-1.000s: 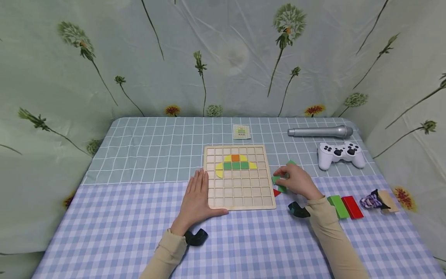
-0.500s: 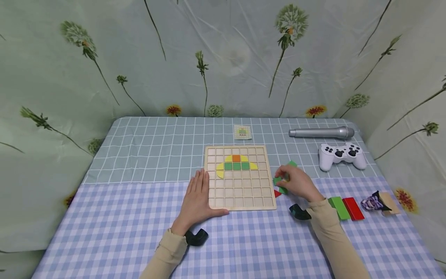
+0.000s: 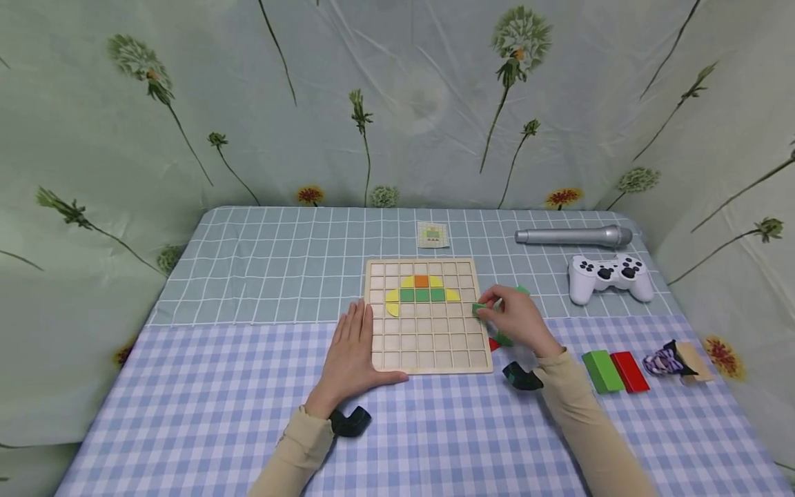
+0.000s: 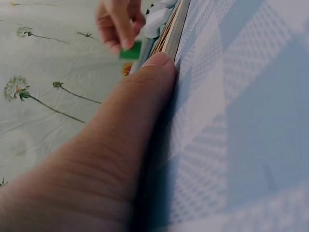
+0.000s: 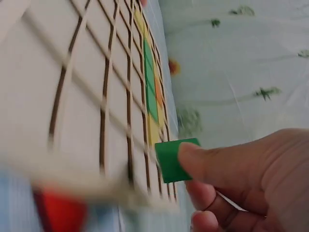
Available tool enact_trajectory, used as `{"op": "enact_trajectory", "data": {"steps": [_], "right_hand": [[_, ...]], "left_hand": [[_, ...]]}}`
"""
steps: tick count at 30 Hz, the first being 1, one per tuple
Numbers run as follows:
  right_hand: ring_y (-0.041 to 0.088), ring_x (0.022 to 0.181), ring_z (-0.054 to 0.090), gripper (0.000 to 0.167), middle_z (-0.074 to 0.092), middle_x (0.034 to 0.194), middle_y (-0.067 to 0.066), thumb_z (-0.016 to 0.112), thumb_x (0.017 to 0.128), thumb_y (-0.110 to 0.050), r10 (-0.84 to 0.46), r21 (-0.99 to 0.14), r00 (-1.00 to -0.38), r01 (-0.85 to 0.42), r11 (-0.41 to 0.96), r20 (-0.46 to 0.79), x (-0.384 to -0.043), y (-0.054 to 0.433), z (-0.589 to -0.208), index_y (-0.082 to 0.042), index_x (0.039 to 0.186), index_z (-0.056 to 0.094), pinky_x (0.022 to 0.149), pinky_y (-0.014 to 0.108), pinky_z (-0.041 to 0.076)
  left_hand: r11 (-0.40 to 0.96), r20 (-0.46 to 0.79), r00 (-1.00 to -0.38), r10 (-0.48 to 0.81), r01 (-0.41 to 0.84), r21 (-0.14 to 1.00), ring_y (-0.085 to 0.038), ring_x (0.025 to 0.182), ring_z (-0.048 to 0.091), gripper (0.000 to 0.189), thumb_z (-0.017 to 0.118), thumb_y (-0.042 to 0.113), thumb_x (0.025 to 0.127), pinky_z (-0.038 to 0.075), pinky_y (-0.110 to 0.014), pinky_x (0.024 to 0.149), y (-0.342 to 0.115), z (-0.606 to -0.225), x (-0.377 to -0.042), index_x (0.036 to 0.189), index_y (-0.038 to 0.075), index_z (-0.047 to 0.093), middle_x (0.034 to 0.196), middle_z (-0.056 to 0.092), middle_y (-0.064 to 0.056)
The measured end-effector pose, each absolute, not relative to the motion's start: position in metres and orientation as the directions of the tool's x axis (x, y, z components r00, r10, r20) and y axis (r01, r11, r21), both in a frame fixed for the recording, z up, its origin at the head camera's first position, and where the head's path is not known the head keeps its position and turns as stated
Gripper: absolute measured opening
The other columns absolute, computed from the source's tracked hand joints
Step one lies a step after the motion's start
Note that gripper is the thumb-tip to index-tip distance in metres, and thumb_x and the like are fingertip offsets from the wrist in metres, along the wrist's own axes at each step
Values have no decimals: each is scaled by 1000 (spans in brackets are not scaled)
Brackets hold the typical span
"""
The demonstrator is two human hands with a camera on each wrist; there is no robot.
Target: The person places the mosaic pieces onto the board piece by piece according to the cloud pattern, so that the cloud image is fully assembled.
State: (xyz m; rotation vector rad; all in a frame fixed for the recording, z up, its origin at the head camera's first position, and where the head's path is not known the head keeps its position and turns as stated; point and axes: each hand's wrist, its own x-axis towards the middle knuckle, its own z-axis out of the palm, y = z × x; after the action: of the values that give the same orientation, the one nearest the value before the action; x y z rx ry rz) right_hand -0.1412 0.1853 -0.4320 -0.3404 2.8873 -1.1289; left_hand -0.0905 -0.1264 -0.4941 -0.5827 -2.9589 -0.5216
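Note:
A wooden grid board (image 3: 428,345) lies on the table, with yellow curved pieces (image 3: 393,308), green square tiles (image 3: 422,295) and an orange tile (image 3: 421,281) set in its cells. My left hand (image 3: 350,355) rests flat along the board's left side, fingers straight, thumb at the near edge. My right hand (image 3: 515,319) pinches a green square tile (image 5: 171,159) between thumb and fingers, held just above the board's right edge. More green tiles (image 3: 504,339) and a red piece (image 3: 494,344) lie beside the board, partly hidden by the right hand.
A small pattern card (image 3: 432,235) lies behind the board. A silver microphone (image 3: 573,237) and a white game controller (image 3: 610,276) are at the back right. Green (image 3: 602,371) and red (image 3: 630,371) blocks and a small figure (image 3: 662,360) sit right of my right arm.
My right hand has lifted a green tile from the loose pieces and moved left to the board's right edge. My left hand stays in place.

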Motion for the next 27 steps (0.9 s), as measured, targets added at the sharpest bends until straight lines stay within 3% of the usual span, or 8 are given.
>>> {"op": "enact_trajectory", "data": {"steps": [10,27], "right_hand": [[14,54,45,10,60,71,-7,78,79,-18,-269,-751,-960,-233,618,76,-157,117,-442,-13,81,69,51,28,37],[12,73,59,6,63,73,-9,77,80,-22,-262,-650,-964,-228,725,46,-165,77,-446,-17,82,74,64,31,46]], "left_hand": [[866,166,-920,354,389,313,-34,142,4,133,58,83,63,5,-44,114,-127,-494,-91,148,-8,12,154,9,-24],[869,175,-919,353,392,302,-35,142,5,134,54,86,62,5,-44,114,-126,-495,-92,148,-8,14,154,10,-23]]}}
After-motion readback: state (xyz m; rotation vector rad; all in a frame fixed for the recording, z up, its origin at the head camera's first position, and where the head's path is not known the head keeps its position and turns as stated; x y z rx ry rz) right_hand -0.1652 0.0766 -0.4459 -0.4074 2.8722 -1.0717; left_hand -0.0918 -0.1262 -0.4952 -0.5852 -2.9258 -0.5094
